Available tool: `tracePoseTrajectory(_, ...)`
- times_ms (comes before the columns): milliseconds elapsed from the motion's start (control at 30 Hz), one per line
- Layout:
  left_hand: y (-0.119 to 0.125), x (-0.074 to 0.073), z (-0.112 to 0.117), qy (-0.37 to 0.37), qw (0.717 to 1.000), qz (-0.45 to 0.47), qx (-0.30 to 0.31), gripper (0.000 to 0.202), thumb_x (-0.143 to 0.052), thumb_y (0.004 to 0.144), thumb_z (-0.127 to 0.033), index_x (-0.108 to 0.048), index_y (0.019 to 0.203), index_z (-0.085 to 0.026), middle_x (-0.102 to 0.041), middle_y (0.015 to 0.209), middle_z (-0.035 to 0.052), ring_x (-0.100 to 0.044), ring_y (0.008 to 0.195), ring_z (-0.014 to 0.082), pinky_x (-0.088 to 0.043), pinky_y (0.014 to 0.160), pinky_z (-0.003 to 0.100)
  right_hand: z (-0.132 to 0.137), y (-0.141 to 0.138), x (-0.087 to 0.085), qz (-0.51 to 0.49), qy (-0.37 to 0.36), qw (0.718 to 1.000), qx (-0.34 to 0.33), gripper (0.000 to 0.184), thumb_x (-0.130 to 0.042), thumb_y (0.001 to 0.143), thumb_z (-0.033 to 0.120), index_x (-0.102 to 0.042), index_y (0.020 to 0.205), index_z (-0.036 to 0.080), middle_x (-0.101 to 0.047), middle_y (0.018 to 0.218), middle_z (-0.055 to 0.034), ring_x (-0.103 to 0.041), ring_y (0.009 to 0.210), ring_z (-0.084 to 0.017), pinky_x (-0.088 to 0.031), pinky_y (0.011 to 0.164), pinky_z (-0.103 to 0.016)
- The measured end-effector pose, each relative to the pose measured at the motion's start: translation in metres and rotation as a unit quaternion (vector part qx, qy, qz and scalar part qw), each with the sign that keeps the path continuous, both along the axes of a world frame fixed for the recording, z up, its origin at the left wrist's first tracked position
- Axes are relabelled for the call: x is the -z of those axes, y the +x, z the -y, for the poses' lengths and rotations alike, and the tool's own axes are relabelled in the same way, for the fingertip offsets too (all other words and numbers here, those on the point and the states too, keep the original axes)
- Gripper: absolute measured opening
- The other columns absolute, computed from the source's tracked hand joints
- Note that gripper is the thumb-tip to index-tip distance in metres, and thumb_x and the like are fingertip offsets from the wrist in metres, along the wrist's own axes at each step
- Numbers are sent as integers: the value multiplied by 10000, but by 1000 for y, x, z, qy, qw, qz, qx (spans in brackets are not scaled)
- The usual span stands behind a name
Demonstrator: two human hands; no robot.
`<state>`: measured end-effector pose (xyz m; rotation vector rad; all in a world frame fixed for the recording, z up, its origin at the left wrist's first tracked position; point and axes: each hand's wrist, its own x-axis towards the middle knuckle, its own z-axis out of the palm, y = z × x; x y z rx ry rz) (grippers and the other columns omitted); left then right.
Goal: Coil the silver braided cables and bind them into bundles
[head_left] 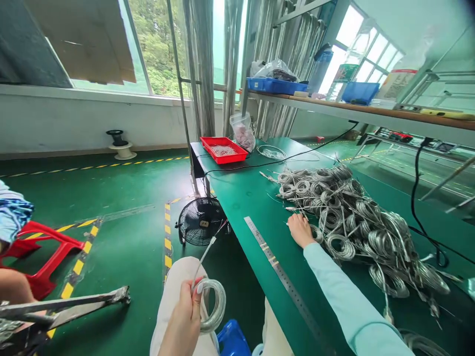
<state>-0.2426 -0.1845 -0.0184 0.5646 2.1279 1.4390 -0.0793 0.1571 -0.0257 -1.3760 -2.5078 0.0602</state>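
My left hand (188,309) is closed around the strands of a coiled clear-jacketed cable (218,309), held above my lap. The cable's straight end rises from my fingers to a connector (212,241) with thin wires at its tip. My right hand (300,230) rests on the green table at the near left edge of a big pile of coiled cables (345,217). Its fingers are curled together; whatever they pinch is too small to make out. A steel ruler (285,279) lies along the table's front edge, left of my right hand.
On the table (237,198) stand a red tray (224,151) of small pieces and a plastic bag (243,133). A black fan (202,222) is on the floor beside it. A shelf (334,105) overhangs the back. At left, part of a person is near a red stool (52,257).
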Motion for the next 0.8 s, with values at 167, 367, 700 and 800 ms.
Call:
tracePoseTrajectory(167, -3, 0, 0, 31, 999, 0, 22, 461, -398, 849, -636, -527, 963, -209, -638, 964, 109, -595, 877, 280, -438, 785, 385, 12, -10, -15, -120, -18, 993, 2, 224, -393, 915, 144, -568, 1018, 51, -631, 927, -172, -561, 953, -257, -427, 858, -396)
tracePoseTrajectory(367, -7, -9, -3, 58, 997, 20, 56, 298, -459, 881, -488, -536, 952, -209, -610, 1014, 97, -571, 945, 253, -417, 851, 356, 120, -26, -52, -296, -212, 925, -111, 446, -371, 950, 449, -584, 1182, 133, -658, 822, -84, -613, 664, -180, -511, 557, -280)
tracePoseTrajectory(700, -7, -29, -10, 18, 982, -53, 181, 298, -246, 966, -440, -423, 1001, -203, -579, 1069, 106, -561, 1040, 236, -461, 814, 355, 245, -2, -99, -516, -383, 760, -101, 207, -721, 741, 405, -753, 760, 201, -669, 664, -58, -620, 555, -156, -563, 531, -220)
tracePoseTrajectory(800, -4, -31, -11, 22, 977, -77, 200, 296, -241, 972, -440, -417, 994, -203, -577, 1094, 105, -559, 1059, 216, -470, 817, 324, 234, 3, -101, -504, -424, 742, -127, 156, -754, 717, 352, -754, 744, 198, -675, 649, -59, -627, 539, -151, -566, 533, -212)
